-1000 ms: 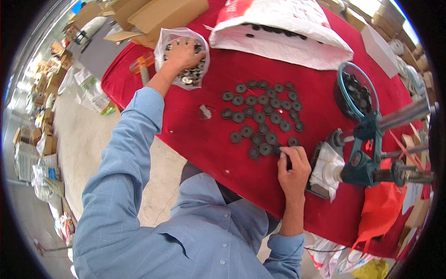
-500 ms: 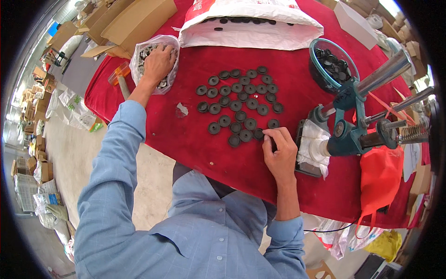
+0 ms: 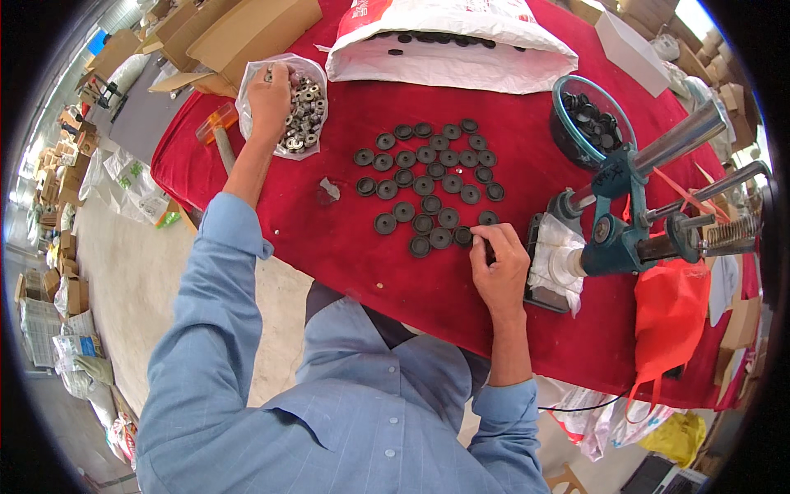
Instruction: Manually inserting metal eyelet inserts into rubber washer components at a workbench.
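The left hand, fingers curled and grip hidden, has shifted left inside the white bag, baring metal pieces beside it, apparently mid-pick, while the right hand stays loosely curled by a black disc, its hold unclear.

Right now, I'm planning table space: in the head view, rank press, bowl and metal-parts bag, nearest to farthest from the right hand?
1. Press, right of the right hand.
2. Bowl, upper right.
3. Metal-parts bag, upper left.
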The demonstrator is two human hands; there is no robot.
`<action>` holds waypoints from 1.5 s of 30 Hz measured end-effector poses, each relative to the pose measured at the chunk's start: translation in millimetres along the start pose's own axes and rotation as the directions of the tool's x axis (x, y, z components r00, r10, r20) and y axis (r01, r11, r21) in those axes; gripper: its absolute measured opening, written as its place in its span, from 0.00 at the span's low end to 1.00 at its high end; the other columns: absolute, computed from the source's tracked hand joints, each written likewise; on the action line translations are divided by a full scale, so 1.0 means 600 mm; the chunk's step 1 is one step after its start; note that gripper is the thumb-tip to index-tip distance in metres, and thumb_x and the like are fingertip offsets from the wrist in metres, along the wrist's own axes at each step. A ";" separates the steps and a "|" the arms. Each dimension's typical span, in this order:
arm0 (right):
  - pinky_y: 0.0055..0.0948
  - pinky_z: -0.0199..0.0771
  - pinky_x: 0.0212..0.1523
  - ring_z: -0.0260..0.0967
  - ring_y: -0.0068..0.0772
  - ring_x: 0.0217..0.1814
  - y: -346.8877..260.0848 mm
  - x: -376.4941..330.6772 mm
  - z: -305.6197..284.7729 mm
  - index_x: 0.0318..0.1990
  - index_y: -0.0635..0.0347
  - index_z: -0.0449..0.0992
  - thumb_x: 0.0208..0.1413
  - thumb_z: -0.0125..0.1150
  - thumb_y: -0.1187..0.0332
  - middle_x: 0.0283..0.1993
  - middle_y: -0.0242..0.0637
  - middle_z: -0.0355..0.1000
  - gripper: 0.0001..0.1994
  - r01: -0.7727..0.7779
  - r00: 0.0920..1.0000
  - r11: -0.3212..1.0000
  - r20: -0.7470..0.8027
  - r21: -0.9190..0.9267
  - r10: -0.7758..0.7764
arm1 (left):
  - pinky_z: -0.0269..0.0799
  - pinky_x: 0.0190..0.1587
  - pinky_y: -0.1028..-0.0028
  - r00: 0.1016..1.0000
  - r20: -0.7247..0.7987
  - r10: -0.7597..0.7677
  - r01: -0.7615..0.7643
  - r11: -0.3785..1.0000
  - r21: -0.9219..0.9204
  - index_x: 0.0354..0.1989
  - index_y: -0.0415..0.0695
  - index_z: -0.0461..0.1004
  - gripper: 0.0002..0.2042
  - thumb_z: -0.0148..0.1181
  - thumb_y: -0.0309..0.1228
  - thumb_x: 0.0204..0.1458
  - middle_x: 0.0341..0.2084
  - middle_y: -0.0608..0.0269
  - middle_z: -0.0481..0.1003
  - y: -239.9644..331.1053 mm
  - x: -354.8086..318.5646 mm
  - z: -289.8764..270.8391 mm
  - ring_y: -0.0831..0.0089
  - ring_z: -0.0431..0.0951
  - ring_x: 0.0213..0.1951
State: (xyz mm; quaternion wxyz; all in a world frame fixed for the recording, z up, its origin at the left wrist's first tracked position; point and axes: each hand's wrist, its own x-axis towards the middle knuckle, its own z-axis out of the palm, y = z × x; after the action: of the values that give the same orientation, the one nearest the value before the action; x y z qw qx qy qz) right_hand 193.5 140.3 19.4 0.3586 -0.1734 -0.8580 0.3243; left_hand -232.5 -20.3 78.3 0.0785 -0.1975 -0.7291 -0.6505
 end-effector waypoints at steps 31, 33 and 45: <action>0.45 0.59 0.75 0.65 0.45 0.73 -0.032 -0.108 0.093 0.64 0.52 0.74 0.69 0.57 0.52 0.68 0.43 0.70 0.22 -0.137 0.771 -0.294 0.288 0.946 0.568 | 0.75 0.45 0.59 0.751 0.434 0.497 -0.418 0.867 -0.270 0.30 0.44 0.80 0.03 0.66 0.26 0.46 0.26 0.59 0.79 0.175 -0.512 0.165 0.58 0.80 0.33; 0.47 0.56 0.77 0.62 0.48 0.75 -0.032 -0.107 0.089 0.64 0.50 0.74 0.66 0.62 0.52 0.70 0.44 0.69 0.23 -0.157 0.764 -0.237 0.270 0.959 0.585 | 0.74 0.46 0.58 0.758 0.425 0.496 -0.401 0.867 -0.296 0.32 0.44 0.80 0.04 0.66 0.25 0.47 0.28 0.59 0.79 0.173 -0.518 0.170 0.58 0.81 0.34; 0.46 0.62 0.77 0.68 0.48 0.73 -0.052 -0.082 0.066 0.70 0.63 0.69 0.76 0.41 0.53 0.69 0.46 0.71 0.27 -0.093 0.879 -0.438 0.281 0.894 0.386 | 0.73 0.54 0.62 0.820 0.440 0.367 -0.159 0.884 -0.440 0.40 0.44 0.81 0.09 0.58 0.19 0.52 0.35 0.62 0.82 0.202 -0.536 0.161 0.63 0.82 0.43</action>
State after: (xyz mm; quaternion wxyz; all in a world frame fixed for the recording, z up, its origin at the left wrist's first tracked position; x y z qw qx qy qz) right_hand 196.4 74.4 -5.0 0.3316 -0.0237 -0.1114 0.9365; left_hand 121.1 23.6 56.2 -0.0669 -0.4750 -0.5462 -0.6867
